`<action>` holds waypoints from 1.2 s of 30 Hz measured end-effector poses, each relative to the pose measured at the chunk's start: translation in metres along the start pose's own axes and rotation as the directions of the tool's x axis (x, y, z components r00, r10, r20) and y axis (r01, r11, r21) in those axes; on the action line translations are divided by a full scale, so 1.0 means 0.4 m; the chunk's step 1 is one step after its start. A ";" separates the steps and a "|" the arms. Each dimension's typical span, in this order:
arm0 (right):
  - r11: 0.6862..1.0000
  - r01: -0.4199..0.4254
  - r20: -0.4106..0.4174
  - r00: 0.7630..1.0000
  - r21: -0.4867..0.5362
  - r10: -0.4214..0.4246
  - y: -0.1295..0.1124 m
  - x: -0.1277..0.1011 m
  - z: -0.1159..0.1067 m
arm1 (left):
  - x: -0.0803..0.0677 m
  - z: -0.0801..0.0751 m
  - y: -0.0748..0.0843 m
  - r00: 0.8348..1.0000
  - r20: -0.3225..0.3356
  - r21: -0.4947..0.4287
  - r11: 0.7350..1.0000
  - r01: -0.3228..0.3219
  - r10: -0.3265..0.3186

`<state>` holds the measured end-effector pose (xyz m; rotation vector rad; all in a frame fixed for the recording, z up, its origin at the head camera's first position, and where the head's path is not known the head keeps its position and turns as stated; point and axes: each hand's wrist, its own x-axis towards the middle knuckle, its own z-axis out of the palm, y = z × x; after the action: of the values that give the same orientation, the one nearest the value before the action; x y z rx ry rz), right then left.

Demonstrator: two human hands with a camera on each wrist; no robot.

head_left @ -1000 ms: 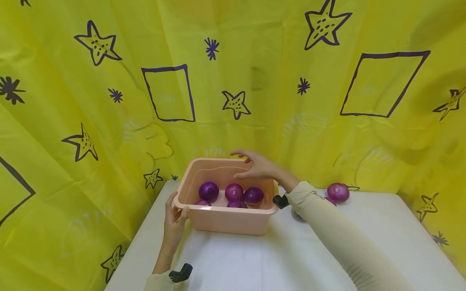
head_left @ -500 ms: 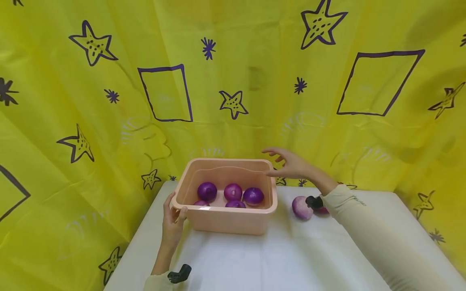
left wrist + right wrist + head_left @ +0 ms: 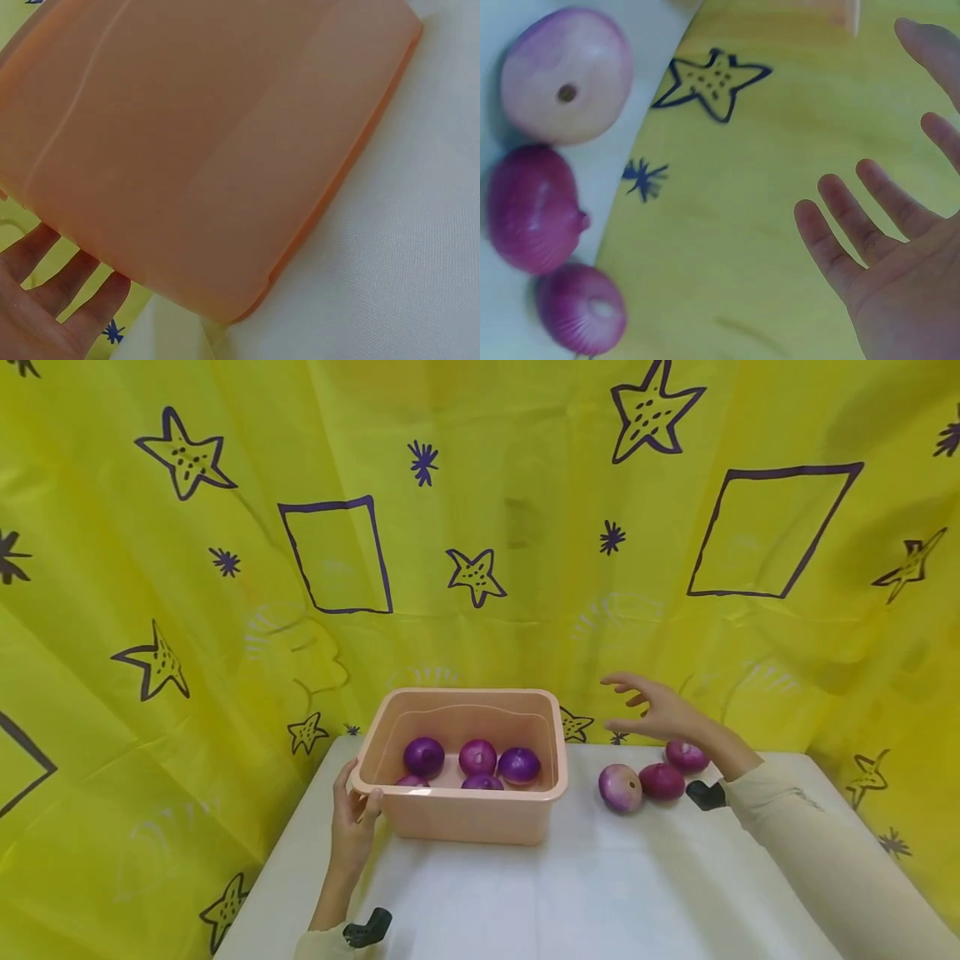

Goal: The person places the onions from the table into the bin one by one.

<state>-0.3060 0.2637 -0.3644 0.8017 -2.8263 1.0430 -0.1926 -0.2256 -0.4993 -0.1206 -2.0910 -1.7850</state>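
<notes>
My left hand (image 3: 352,822) holds the front left corner of a peach plastic tub (image 3: 468,818), thumb at the front rim and fingers along the left side. In the left wrist view, fingertips meet the outer wall of the tub (image 3: 187,165). Several red onions lie inside, among them a dark purple onion (image 3: 424,757). To the right of the tub, my right hand (image 3: 660,710) hovers with spread fingers and holds nothing. Below it on the table sit a pale onion (image 3: 620,788), a magenta onion (image 3: 662,782) and another onion (image 3: 686,757), partly behind the forearm.
A white cloth-covered table (image 3: 487,902) carries everything. Right behind its back edge hangs a yellow curtain (image 3: 525,635) printed with stars and squares, which also closes in both sides. Black wrist cameras, such as the left one (image 3: 367,928), are strapped on both arms.
My right hand has moved from over the tub out to the right, above the loose onions, bringing them into view. The left hand stays on the tub's corner; the onions inside look unchanged.
</notes>
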 end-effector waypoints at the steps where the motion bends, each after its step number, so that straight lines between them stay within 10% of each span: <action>1: 1.000 -0.008 0.000 1.000 0.002 0.008 0.009 -0.009 -0.003 | -0.001 0.000 0.000 1.000 -0.002 0.004 1.000 0.001 -0.001; 23: 0.987 -0.094 -0.203 0.977 -0.128 0.067 0.322 -0.182 0.033 | 0.004 -0.003 -0.002 1.000 0.010 -0.023 1.000 -0.017 0.018; 36: 0.980 -0.163 -0.153 0.978 -0.112 0.145 0.402 -0.200 0.078 | 0.003 -0.004 -0.004 1.000 0.006 -0.027 0.999 -0.023 0.023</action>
<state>-0.3081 0.3847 -0.5009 0.4820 -2.8311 0.8891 -0.1939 -0.2276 -0.5003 -0.1570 -2.0621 -1.8013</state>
